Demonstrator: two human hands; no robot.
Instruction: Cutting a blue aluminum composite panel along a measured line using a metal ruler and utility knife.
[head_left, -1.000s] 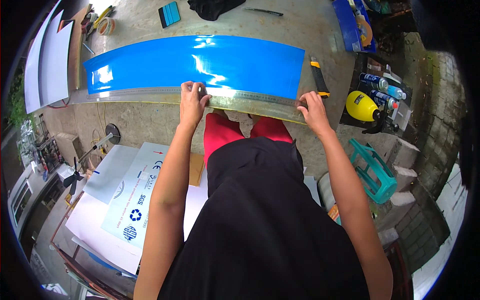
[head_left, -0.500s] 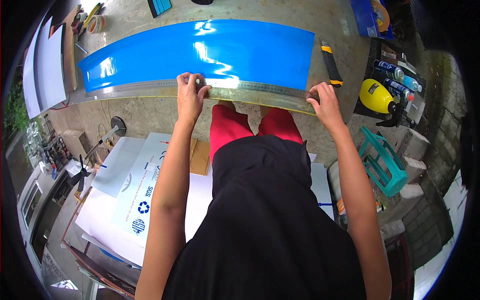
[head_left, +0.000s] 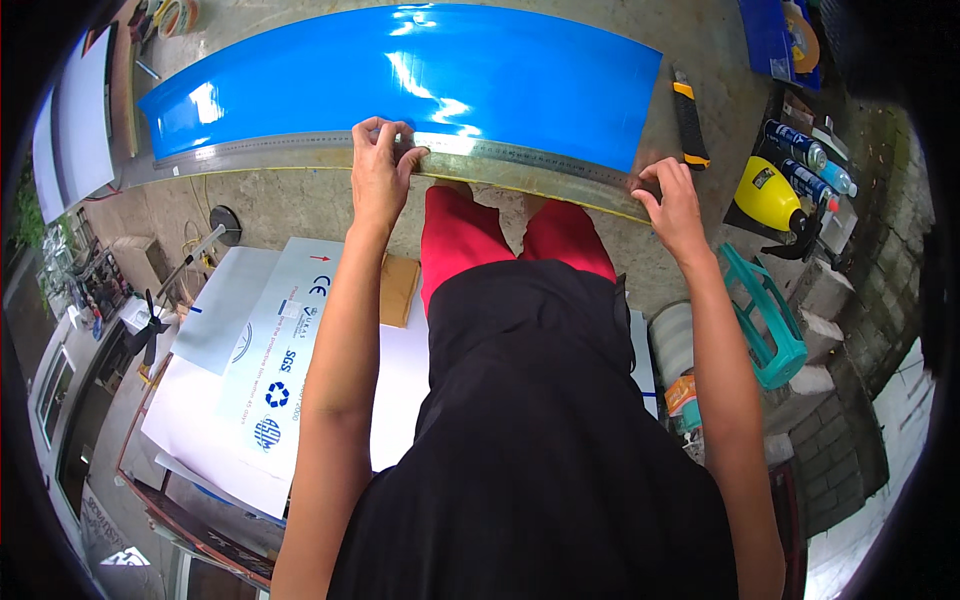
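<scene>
The metal ruler (head_left: pixel 300 150) lies along the blue sheet's (head_left: pixel 400 75) near edge, pinned under both hands: left hand (head_left: pixel 378 172) fingers curled over it, right hand (head_left: pixel 672 205) pressing its end. Even downward pressure prevents slipping.

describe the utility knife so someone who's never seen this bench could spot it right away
Start at the big glossy blue sheet on the grey workbench and follow it to its right end. Just past that edge, above the right hand, lies the utility knife, slim, black with yellow bands, unlike the round yellow bottle farther right.
</scene>
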